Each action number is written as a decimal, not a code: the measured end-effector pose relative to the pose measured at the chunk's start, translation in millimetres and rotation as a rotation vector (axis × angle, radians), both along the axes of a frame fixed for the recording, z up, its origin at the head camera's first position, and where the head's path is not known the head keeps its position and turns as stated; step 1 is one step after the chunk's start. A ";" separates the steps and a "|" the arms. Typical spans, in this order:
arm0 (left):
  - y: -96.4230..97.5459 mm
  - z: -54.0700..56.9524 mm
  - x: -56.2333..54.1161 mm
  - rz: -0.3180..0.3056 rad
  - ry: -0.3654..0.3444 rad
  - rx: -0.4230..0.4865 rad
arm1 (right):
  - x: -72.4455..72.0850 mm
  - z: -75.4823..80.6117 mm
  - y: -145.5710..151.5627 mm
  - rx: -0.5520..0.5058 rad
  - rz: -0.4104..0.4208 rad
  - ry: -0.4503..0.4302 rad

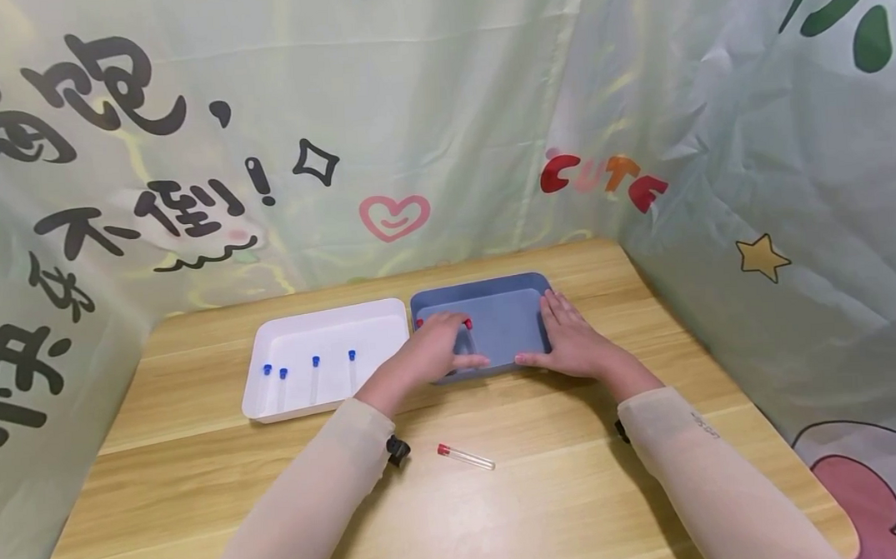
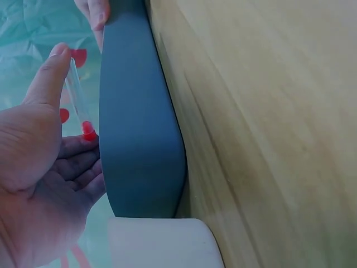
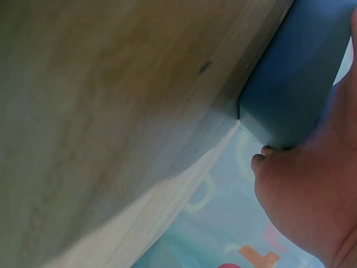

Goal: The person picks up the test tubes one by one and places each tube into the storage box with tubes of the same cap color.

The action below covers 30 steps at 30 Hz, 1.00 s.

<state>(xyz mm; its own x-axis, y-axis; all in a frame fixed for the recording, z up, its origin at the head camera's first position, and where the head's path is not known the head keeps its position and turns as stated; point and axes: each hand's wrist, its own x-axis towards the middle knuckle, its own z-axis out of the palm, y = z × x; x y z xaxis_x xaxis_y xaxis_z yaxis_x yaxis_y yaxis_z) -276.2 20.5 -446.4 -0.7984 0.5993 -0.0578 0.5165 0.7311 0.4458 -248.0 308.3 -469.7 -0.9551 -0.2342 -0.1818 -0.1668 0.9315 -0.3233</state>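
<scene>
My left hand [image 1: 427, 351] is over the left part of the blue-grey tray [image 1: 506, 323]. Between its thumb and fingers it pinches a clear test tube [image 2: 77, 95] with a red cap, best seen in the left wrist view. Another red cap [image 1: 420, 322] shows just behind this hand, its tube hidden. My right hand [image 1: 574, 341] holds the tray's right end, thumb at the front rim and fingers along the side. In the right wrist view, that hand [image 3: 307, 195] touches the tray wall [image 3: 295, 84].
Left of the blue-grey tray stands a white tray [image 1: 300, 328] with several blue-capped test tubes [image 1: 315, 377] lying in it. A red-capped test tube [image 1: 467, 457] lies on the wooden table [image 1: 540, 492] between my forearms. A printed curtain [image 1: 472, 145] hangs behind.
</scene>
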 end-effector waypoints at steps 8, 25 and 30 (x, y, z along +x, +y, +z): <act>6.6 -4.1 -9.8 -0.005 0.007 -0.035 | -1.1 -2.2 2.1 0.001 0.005 0.006; 16.5 -20.0 -23.7 0.008 0.014 -0.083 | -2.3 -3.6 2.7 0.001 0.004 0.007; 19.1 -23.0 -24.5 0.019 0.026 -0.107 | -3.0 -4.1 2.6 0.002 0.006 0.008</act>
<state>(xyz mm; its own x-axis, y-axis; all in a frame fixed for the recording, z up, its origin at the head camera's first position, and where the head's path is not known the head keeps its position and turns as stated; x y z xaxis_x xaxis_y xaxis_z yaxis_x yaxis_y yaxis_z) -300.7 39.6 -469.4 -0.8118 0.5752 -0.1004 0.5120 0.7839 0.3511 -251.0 310.9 -473.8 -0.9549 -0.2400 -0.1748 -0.1754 0.9310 -0.3201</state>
